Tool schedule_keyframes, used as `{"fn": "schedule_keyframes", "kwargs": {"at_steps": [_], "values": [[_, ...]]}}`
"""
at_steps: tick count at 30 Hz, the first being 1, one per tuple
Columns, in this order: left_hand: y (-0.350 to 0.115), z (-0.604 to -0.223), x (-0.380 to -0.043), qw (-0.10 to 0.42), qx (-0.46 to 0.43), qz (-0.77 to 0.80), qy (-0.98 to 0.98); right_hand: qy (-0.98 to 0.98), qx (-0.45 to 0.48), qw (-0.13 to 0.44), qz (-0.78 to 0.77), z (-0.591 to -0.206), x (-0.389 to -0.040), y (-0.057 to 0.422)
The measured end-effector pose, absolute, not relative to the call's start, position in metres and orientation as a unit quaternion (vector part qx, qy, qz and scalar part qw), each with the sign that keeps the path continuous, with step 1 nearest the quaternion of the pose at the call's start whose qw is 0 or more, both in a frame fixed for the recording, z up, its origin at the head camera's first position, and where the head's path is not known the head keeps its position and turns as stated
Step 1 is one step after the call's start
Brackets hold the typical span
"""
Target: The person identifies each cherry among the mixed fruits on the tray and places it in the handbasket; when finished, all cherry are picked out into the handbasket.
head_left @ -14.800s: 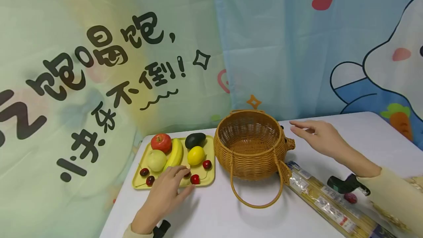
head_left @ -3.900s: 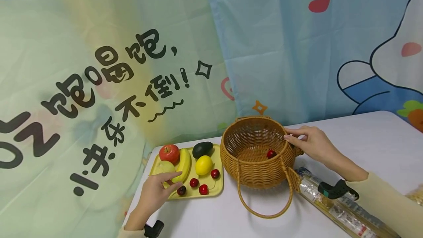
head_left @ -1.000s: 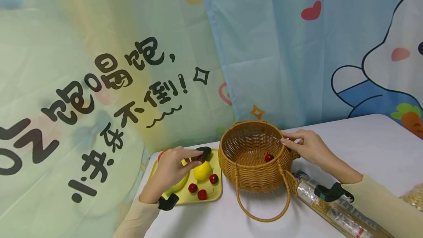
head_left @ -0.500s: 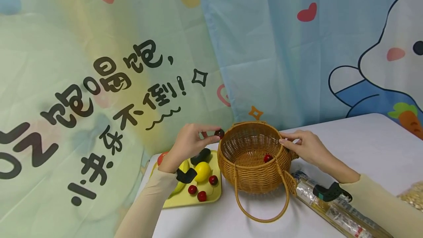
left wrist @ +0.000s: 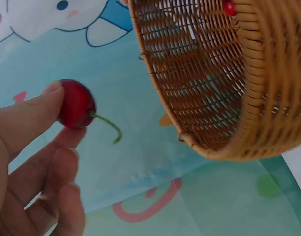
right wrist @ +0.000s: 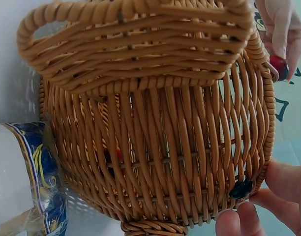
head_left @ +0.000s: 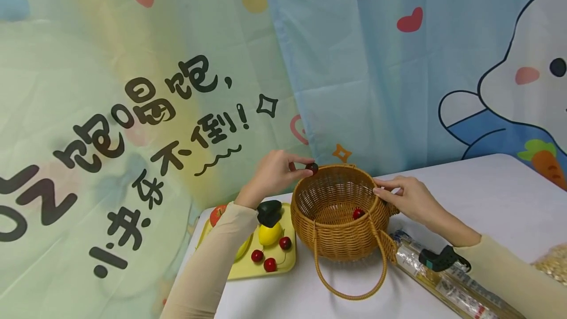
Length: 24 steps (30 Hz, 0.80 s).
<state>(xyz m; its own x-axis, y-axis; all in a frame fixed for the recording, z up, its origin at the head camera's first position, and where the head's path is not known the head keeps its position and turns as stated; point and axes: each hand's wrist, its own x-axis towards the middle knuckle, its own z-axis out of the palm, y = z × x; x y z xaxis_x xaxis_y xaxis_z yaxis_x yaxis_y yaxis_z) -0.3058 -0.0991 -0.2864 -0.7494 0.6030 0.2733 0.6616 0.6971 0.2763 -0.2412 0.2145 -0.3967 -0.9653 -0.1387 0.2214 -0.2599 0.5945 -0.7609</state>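
Observation:
My left hand (head_left: 275,174) pinches a dark red cherry (head_left: 312,168) between thumb and fingers, at the left rim of a brown wicker basket (head_left: 338,240). In the left wrist view this cherry (left wrist: 75,104) shows a thin green stem hanging free. My right hand (head_left: 414,201) grips the basket's right rim with thumb and fingertips. Another red cherry (head_left: 358,214) lies inside the basket on its right side. The basket's handle (head_left: 350,298) is folded down toward the front of the table.
Left of the basket stands a yellow tray (head_left: 289,261) with a lemon (head_left: 269,235), a dark avocado (head_left: 268,213), a red apple (head_left: 216,214), a partly hidden banana (head_left: 242,250) and several cherries. Long plastic-wrapped packages (head_left: 436,279) lie at front right. A patterned curtain (head_left: 354,63) hangs behind.
My left hand has carried the cherry from over the tray, up and right to the basket's rim. My right hand keeps its hold on the basket. The cherry inside appeared between the two oldest frames.

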Motion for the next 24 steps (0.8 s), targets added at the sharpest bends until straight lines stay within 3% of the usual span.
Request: {"fn": "schedule_keyframes", "kwargs": {"at_steps": [8, 24], "values": [[-0.080, -0.288, -0.322, 0.014, -0.330, -0.157, -0.931, -0.893, 0.112, 0.068, 0.431, -0.396, -0.242, 0.214], [-0.034, -0.315, -0.349, -0.053, -0.362, -0.136, -0.921, -0.888, 0.118, 0.072, 0.438, -0.396, -0.241, 0.214]]}}
